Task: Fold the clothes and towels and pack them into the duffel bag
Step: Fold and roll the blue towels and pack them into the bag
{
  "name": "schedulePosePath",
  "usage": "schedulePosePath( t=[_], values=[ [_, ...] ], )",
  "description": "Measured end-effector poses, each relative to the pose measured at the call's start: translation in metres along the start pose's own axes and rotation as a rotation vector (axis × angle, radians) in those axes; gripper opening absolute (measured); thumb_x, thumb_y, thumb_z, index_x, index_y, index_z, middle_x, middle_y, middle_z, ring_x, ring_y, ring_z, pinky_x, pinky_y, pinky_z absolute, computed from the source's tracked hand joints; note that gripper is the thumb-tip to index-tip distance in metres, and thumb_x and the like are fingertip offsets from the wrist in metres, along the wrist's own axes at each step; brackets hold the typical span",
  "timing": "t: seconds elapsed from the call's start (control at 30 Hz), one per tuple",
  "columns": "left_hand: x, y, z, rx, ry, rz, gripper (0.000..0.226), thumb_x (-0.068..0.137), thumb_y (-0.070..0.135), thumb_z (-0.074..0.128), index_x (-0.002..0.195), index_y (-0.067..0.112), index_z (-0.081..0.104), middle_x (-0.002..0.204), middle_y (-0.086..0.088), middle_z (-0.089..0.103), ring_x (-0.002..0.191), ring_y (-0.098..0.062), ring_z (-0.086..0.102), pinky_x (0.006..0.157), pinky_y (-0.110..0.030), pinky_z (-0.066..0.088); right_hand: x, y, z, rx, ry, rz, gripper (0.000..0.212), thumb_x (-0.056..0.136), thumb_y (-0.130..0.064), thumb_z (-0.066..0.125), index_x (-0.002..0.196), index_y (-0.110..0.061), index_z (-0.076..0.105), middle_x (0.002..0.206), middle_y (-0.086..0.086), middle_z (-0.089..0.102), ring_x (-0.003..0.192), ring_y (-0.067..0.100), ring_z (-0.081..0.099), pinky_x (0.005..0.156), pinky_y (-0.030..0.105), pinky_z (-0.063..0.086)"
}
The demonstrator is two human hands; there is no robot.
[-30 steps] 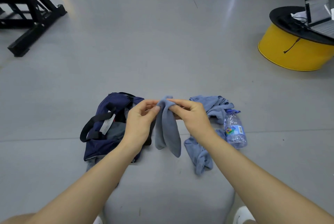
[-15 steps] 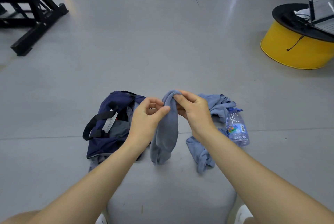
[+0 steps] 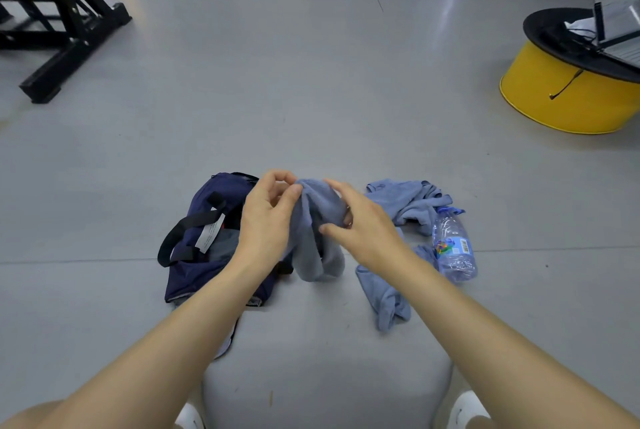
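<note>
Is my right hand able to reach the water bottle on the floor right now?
Probably yes: the water bottle lies uncovered just right of the right hand, nothing blocking, though that hand holds the blue towel.

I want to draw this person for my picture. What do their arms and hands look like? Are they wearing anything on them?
Both arms are bare as far as the picture shows: no sleeve covers the left forearm or the right forearm. The left hand and right hand wear no gloves, and neither wrist has a watch or band. No markings show.
</note>
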State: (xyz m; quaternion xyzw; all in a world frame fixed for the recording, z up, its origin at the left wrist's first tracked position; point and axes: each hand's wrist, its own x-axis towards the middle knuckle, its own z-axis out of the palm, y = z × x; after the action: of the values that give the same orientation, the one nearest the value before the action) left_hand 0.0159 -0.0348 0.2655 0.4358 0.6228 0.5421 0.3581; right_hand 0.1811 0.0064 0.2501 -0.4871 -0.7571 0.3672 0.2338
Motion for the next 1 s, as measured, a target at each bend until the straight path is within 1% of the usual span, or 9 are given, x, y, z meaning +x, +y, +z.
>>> schedulePosePath(
  t=[0.1,0.27,0.37,0.5,0.63,0.73,0.83,0.9,1.0],
  values=[
    [0.003,0.003,0.0,0.037,0.006,0.016,0.008,0.101,0.019,0.056,0.098,0.024,0.061,0.087,0.004,0.07,0.084,-0.006,0.065,0.082,-0.03,0.051,-0.003,0.0,0.002,-0.164,0.031,-0.085,0.049,0.091,-0.022,0.063,0.137,-0.031,0.048,0.102,-0.017,0.055,0.088,0.005,0.046,0.073,0.02,0.033],
    [0.003,-0.003,-0.004,0.059,-0.005,-0.012,0.008,0.099,0.023,0.06,0.096,0.029,0.062,0.089,0.005,0.072,0.093,-0.018,0.069,0.089,-0.046,0.056,0.0,-0.005,-0.004,-0.01,0.159,-0.039,0.034,0.094,-0.024,0.061,0.125,-0.036,0.059,0.072,-0.024,0.056,0.072,-0.002,0.053,0.065,0.012,0.036],
    [0.002,-0.004,-0.004,0.122,0.005,0.002,0.009,0.095,0.024,0.065,0.09,0.031,0.06,0.084,0.005,0.071,0.088,-0.015,0.068,0.086,-0.046,0.055,-0.001,-0.008,-0.007,0.072,0.18,-0.091,0.02,0.096,-0.021,0.059,0.105,-0.034,0.071,0.081,-0.022,0.067,0.073,-0.002,0.057,0.067,0.015,0.04],
    [-0.007,-0.006,0.003,0.215,-0.024,0.023,0.009,0.088,0.033,0.071,0.086,0.032,0.062,0.088,0.01,0.07,0.086,-0.009,0.068,0.078,-0.038,0.055,0.0,-0.013,-0.008,0.262,0.183,-0.011,0.02,0.095,-0.022,0.06,0.085,-0.034,0.073,0.074,-0.016,0.069,0.07,0.003,0.059,0.065,0.021,0.047],
    [-0.015,-0.011,0.009,0.381,-0.105,0.188,0.02,0.08,0.049,0.075,0.083,0.035,0.06,0.094,0.016,0.059,0.09,-0.008,0.059,0.08,-0.034,0.051,0.004,-0.012,-0.008,0.316,0.21,0.036,0.021,0.092,-0.02,0.062,0.073,-0.016,0.07,0.063,-0.002,0.06,0.063,0.008,0.049,0.062,0.035,0.043],
    [-0.016,-0.012,0.01,0.457,-0.125,0.249,0.022,0.081,0.044,0.077,0.086,0.034,0.058,0.094,0.02,0.057,0.091,-0.005,0.055,0.077,-0.028,0.047,0.004,-0.012,-0.009,0.367,0.181,0.041,0.024,0.092,-0.021,0.063,0.071,-0.011,0.069,0.064,0.004,0.06,0.064,0.01,0.05,0.064,0.037,0.044],
    [-0.016,-0.012,0.01,0.476,-0.132,0.212,0.014,0.088,0.037,0.071,0.087,0.031,0.058,0.09,0.018,0.062,0.089,-0.003,0.057,0.073,-0.028,0.048,0.003,-0.01,-0.012,0.392,0.152,0.034,0.024,0.093,-0.022,0.065,0.071,-0.014,0.07,0.064,-0.004,0.063,0.066,0.009,0.053,0.066,0.036,0.045],
    [-0.015,-0.011,0.009,0.476,-0.123,0.15,0.009,0.091,0.034,0.065,0.087,0.032,0.058,0.085,0.015,0.065,0.083,-0.003,0.06,0.071,-0.031,0.051,0.004,-0.008,-0.013,0.357,0.144,0.03,0.029,0.093,-0.028,0.067,0.065,-0.022,0.065,0.061,-0.012,0.058,0.064,0.006,0.05,0.064,0.031,0.042],
    [-0.011,-0.01,0.006,0.4,-0.087,0.097,0.008,0.095,0.031,0.06,0.089,0.035,0.056,0.083,0.013,0.068,0.079,-0.002,0.064,0.07,-0.028,0.052,0.009,0.002,-0.014,0.087,0.162,-0.034,0.037,0.09,-0.045,0.067,0.061,-0.029,0.05,0.069,-0.012,0.051,0.076,0.011,0.048,0.069,0.031,0.038]
  ],
)
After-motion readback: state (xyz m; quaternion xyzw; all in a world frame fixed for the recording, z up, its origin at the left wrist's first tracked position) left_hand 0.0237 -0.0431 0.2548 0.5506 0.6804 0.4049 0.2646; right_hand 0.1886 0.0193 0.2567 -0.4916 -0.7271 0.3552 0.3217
